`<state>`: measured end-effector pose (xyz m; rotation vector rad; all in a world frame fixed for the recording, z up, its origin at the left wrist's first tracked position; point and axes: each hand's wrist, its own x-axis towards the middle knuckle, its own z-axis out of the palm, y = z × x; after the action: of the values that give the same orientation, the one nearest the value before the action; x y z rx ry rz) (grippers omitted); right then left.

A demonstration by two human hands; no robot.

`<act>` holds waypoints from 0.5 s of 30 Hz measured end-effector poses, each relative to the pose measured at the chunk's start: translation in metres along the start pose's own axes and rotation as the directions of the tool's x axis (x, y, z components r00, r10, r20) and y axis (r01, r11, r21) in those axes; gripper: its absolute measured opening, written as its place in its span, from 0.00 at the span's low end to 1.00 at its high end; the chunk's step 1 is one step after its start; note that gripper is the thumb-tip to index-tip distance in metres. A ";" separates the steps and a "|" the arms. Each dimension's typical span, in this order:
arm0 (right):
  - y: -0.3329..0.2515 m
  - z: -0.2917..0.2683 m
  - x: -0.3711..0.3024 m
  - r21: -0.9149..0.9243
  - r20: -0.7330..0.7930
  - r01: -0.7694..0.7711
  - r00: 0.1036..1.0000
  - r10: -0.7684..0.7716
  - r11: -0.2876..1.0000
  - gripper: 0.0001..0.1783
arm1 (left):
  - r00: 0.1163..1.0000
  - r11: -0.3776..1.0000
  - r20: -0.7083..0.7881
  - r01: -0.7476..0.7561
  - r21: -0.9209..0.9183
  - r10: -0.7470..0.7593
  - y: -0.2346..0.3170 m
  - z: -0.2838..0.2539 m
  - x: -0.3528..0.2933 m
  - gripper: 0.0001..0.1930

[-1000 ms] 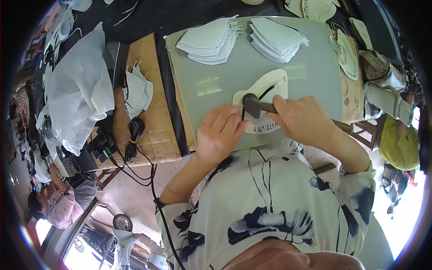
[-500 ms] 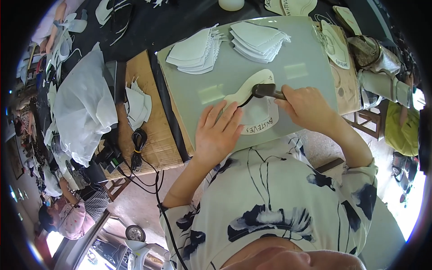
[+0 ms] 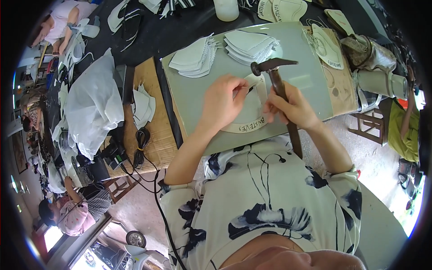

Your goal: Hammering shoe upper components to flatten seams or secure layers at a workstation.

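A hammer [image 3: 278,82] is in my right hand [image 3: 294,107]; its dark head is up at the far end and its handle slants down toward my body. The right fingertips hang over a cream, curved template [image 3: 245,128] with black handwriting on its rim. A white piece [image 3: 250,108] lies within the template's curve, partly covered. My left hand [image 3: 223,101] is closed in a pinch at the template's upper left edge, next to a small dark strip or slot. What the left fingertips grip is too small to make out.
Two stacks of white cut pieces [image 3: 195,57] [image 3: 250,46] lie on the far part of the grey-green board [image 3: 198,135]. Leftward are a white plastic bag [image 3: 92,101], more white pieces [image 3: 143,106] and coiled black cable [image 3: 142,137]. Other templates [image 3: 326,47] lie right; people sit farther off.
The hammer has come up off the template and turned, its handle now pointing toward me. My left hand has gone from spread fingers on the template to a pinch farther up.
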<state>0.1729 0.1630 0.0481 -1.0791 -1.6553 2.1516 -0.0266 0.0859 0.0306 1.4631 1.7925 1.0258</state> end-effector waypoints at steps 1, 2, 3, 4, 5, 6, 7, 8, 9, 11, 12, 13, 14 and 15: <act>0.011 0.004 0.005 -0.033 -0.014 0.014 1.000 -0.015 0.999 0.10 | 1.000 0.997 0.021 -0.018 0.074 0.016 -0.002 0.004 0.005 0.04; 0.015 0.008 0.007 -0.036 -0.013 0.023 1.000 -0.023 0.999 0.10 | 0.999 0.988 0.040 -0.036 0.147 0.030 -0.003 0.008 0.008 0.04; 0.017 0.013 0.009 0.011 -0.063 0.012 0.998 -0.011 1.000 0.10 | 0.999 0.988 0.031 -0.033 0.153 0.029 -0.002 0.009 0.009 0.04; 0.019 0.016 0.010 0.057 -0.108 0.004 0.994 0.003 0.998 0.10 | 0.998 0.974 0.038 -0.059 0.219 0.052 -0.001 0.010 0.008 0.04; 0.020 0.019 0.010 0.040 -0.106 0.009 0.994 -0.005 0.999 0.11 | 0.996 0.955 0.043 -0.082 0.285 0.072 0.000 0.012 0.008 0.04; 0.021 0.021 0.011 0.028 -0.075 0.018 0.997 -0.016 0.999 0.11 | 0.998 0.953 0.011 -0.065 0.296 0.064 -0.001 0.013 0.006 0.04; 0.022 0.022 0.013 0.043 -0.093 0.014 0.996 -0.010 0.999 0.11 | 0.996 0.931 0.044 -0.091 0.353 0.081 -0.004 0.016 0.008 0.03; 0.024 0.022 0.014 0.057 -0.105 0.009 0.994 -0.003 0.998 0.11 | 0.993 0.906 0.074 -0.112 0.409 0.090 -0.005 0.017 0.010 0.01; 0.027 0.021 0.014 0.047 -0.127 0.007 0.992 -0.001 0.999 0.10 | 0.988 0.871 0.087 -0.150 0.467 0.124 -0.002 0.020 0.011 0.01; 0.027 0.021 0.011 0.045 -0.161 0.017 0.987 -0.009 0.999 0.08 | 0.979 0.830 0.016 -0.181 0.528 0.203 0.002 0.032 0.006 0.03; 0.030 0.020 0.011 0.029 -0.179 0.030 0.983 -0.024 0.999 0.08 | 0.964 0.826 -0.059 -0.188 0.531 0.258 0.000 0.038 0.003 0.04; 0.030 0.020 0.012 0.026 -0.150 0.032 0.988 -0.028 0.999 0.08 | 0.964 0.832 -0.065 -0.186 0.523 0.257 0.002 0.035 0.001 0.06; 0.030 0.021 0.013 0.022 -0.151 0.034 0.988 -0.030 0.999 0.07 | 0.966 0.829 -0.083 -0.164 0.535 0.244 0.001 0.033 0.000 0.06; 0.029 0.021 0.012 0.017 -0.165 0.031 0.986 -0.028 0.999 0.07 | 0.971 0.841 -0.056 -0.172 0.514 0.232 0.002 0.033 0.001 0.06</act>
<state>0.1576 0.1445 0.0186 -1.1845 -1.5636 1.9968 0.0013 0.0928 0.0150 1.9800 2.1362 0.7758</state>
